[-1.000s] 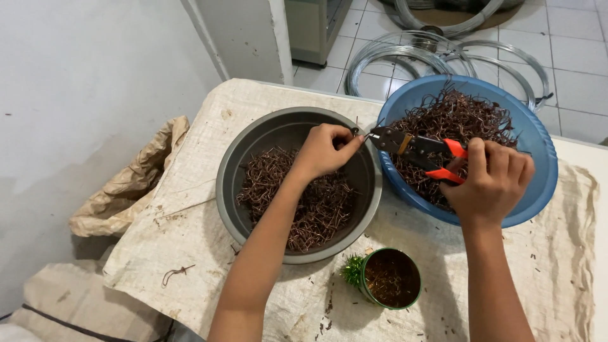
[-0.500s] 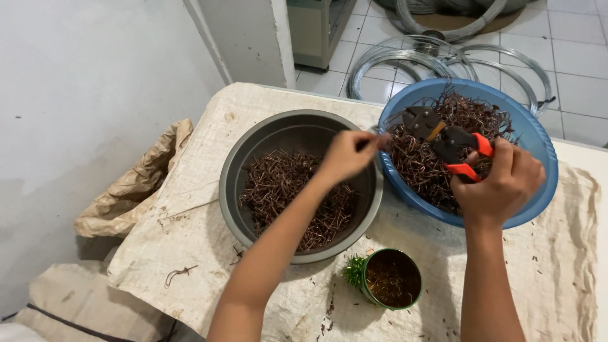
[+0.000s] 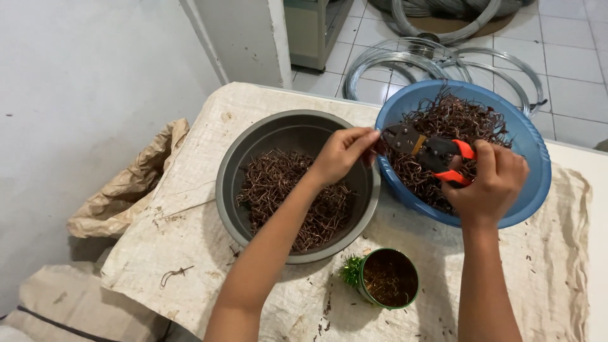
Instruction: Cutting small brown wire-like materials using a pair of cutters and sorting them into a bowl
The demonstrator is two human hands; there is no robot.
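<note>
Left hand (image 3: 342,151): pinched a small wire piece, too small to make out, at the pliers' tip, above the grey bowl's far rim.
Right hand (image 3: 491,180): closed round the orange handles of the pliers (image 3: 425,147), over the blue basin.
Grey bowl (image 3: 231,183): sat on the sackcloth (image 3: 190,209), partly filled with brown wire bits.
Blue basin (image 3: 532,171): touched the grey bowl's right side, holding tangled brown wire.
Green tin (image 3: 387,277): stood just in front of the grey bowl.
Wire coils (image 3: 437,57): lay on the tiled floor beyond the grey bowl.
</note>
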